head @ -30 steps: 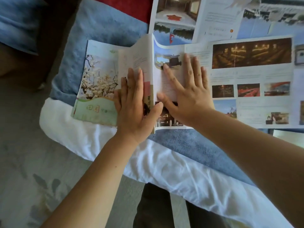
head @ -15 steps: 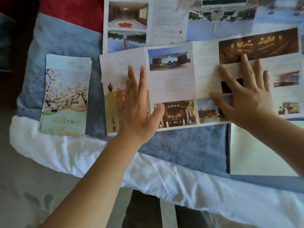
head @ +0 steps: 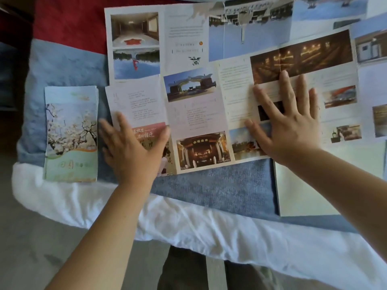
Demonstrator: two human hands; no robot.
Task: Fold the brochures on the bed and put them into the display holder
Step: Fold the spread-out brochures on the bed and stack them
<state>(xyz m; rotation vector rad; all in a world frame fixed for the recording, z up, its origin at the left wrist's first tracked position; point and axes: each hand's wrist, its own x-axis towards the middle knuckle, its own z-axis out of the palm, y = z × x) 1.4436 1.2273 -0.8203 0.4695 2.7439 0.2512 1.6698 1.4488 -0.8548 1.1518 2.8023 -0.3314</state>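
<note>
Hands both lie flat on 1 unfolded brochure (head: 196, 114) spread across the blue blanket (head: 211, 185) on the bed. The left hand (head: 134, 151) is palm down on the brochure's left panel, over the pink strip with red characters. Its fingers are straight and spread, gripping nothing. The right hand (head: 291, 126) is likewise flat, fingers fanned out and pressed on the panels further right, just below the dark photo of lights. Another unfolded brochure (head: 188, 32) lies beyond, its near edge overlapped by the pressed one. Just left of the left hand, apart from the open sheet, rests a folded brochure (head: 71, 132) with a blossoming tree on its cover. Its near end reaches over the white sheet (head: 188, 225). A pale blank sheet (head: 314, 191) lies on the blanket beside the right forearm, and red fabric (head: 69, 24) shows at the far left
</note>
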